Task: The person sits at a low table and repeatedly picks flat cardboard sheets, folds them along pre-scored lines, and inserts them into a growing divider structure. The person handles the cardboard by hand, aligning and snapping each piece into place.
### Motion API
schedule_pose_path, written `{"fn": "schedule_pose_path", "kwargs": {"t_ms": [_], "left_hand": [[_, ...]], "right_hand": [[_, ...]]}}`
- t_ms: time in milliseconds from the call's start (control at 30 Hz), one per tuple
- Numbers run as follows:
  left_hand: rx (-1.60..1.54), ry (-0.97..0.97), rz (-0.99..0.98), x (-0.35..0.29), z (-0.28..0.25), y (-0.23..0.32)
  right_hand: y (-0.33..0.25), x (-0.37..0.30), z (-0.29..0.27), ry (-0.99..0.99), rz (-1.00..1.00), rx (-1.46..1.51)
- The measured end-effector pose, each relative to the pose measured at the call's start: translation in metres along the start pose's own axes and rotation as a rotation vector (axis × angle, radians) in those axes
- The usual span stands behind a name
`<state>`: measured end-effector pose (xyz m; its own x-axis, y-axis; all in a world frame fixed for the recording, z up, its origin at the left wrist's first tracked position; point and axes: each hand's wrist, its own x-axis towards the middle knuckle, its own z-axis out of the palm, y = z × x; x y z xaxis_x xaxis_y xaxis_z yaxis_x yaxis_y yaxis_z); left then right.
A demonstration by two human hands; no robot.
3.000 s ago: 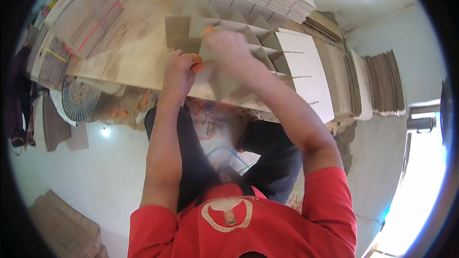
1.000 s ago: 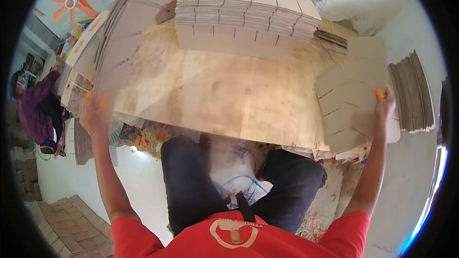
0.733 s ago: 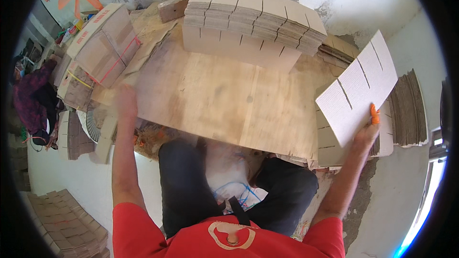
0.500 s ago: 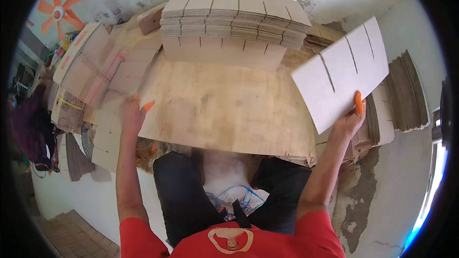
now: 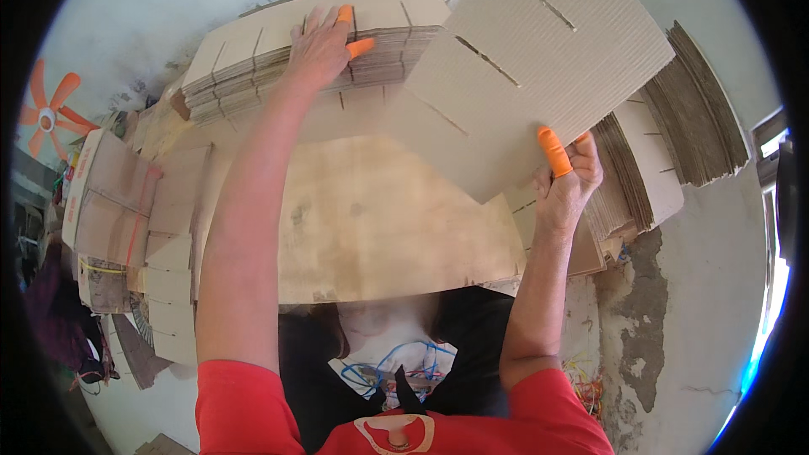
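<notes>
My right hand (image 5: 571, 177) pinches the lower edge of a slotted cardboard sheet (image 5: 539, 59), with orange finger covers on the thumb and a finger. The sheet is held up tilted, its ribbed face with several narrow slits showing. At the back, my left hand (image 5: 320, 49) rests on the front top edge of a tall stack of slotted cardboard sheets (image 5: 244, 55). Its fingers are spread, and two wear orange covers. The raised sheet hides the stack's right end.
A wooden board (image 5: 379, 227) lies in front of me, above my knees. More cardboard stacks (image 5: 695, 109) stand at the right by the wall. Flattened cartons (image 5: 118, 194) lean at the left, below an orange fan (image 5: 47, 118). Blue strapping (image 5: 396, 371) lies between my legs.
My left hand has moved from the board's left side up onto the back stack. My right hand has swung the sheet left and tilted it, showing its ribbed face. The view has shifted.
</notes>
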<state>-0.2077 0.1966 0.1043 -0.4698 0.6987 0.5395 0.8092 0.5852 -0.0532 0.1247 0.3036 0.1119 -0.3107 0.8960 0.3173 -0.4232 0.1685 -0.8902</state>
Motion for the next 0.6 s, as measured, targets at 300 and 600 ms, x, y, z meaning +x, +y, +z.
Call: {"fn": "schedule_pose_path", "kwargs": {"t_ms": [300, 600], "left_hand": [[-0.014, -0.194, 0.105, 0.026, -0.007, 0.001], [0.076, 0.176, 0.627, 0.009, -0.016, 0.02]], "right_hand": [[0.009, 0.003, -0.001, -0.091, 0.11, -0.067], [0.003, 0.001, 0.011, 0.007, 0.048, -0.167]]}}
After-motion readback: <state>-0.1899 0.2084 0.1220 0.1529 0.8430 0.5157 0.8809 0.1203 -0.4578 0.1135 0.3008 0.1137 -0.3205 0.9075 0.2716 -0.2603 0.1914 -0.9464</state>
